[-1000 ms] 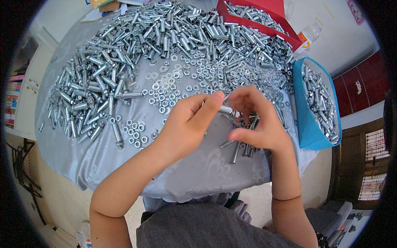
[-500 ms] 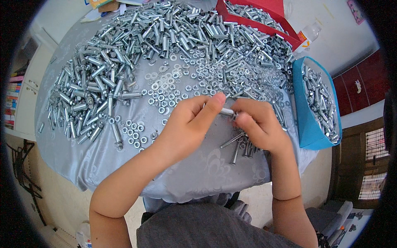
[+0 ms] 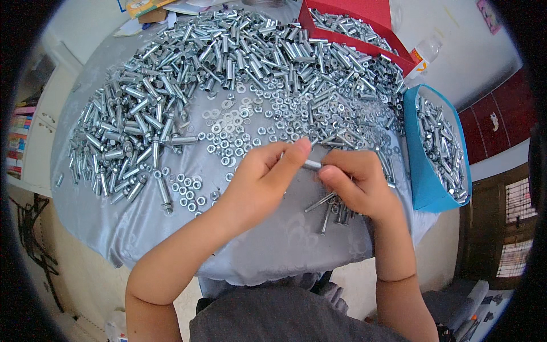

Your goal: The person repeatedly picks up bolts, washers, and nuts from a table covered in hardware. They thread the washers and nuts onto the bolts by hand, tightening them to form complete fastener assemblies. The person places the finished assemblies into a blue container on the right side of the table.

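Pinching a metal sleeve (image 3: 312, 165) left of the blue box (image 3: 423, 171), left hand (image 3: 266, 178) and right hand (image 3: 360, 183) should align their closed grips

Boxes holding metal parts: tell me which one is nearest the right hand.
The blue box, just to the right of the right hand; the red box sits farther off, at the upper right.

Sleeves (image 3: 229, 69) behind nuts (image 3: 247, 137) on tablecloth (image 3: 273, 245)
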`<state>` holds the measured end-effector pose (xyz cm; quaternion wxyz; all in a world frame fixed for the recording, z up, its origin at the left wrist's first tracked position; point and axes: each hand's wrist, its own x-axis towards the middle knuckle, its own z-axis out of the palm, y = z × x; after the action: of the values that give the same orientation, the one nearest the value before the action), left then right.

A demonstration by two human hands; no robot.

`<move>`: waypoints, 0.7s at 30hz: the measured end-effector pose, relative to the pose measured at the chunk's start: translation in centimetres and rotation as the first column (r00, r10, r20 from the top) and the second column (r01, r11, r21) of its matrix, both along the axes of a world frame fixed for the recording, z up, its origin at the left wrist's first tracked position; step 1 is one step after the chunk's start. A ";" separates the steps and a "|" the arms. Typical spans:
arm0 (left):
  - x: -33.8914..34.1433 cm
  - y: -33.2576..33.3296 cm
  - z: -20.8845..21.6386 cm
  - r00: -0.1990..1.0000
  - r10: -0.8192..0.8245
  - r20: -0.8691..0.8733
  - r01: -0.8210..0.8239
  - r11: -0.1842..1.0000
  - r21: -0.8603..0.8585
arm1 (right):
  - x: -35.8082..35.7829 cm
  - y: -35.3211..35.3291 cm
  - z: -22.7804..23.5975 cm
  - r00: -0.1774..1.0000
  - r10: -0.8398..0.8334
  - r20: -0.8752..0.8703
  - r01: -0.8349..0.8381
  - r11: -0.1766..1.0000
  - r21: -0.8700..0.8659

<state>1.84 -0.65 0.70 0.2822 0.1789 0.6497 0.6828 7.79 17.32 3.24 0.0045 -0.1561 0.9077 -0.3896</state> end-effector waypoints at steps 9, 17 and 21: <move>0.0 0.1 -0.3 1.000 -0.001 -0.012 0.002 0.999 0.032 | -0.1 -1.0 -0.4 0.990 -0.116 -0.084 0.100 0.978 -0.182; 0.1 0.2 -0.3 0.999 -0.037 -0.021 0.038 0.999 0.008 | -0.3 -0.3 -0.6 0.999 -0.015 0.036 0.020 0.988 -0.152; 0.3 -0.1 -0.2 1.000 -0.014 0.027 0.012 0.999 0.046 | -0.2 -1.5 0.1 0.971 -0.156 -0.182 0.141 0.986 -0.093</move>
<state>2.15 -0.71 0.47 0.2914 0.1802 0.6289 0.6980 7.57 15.78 3.29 -0.1169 -0.1238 0.8970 -0.4079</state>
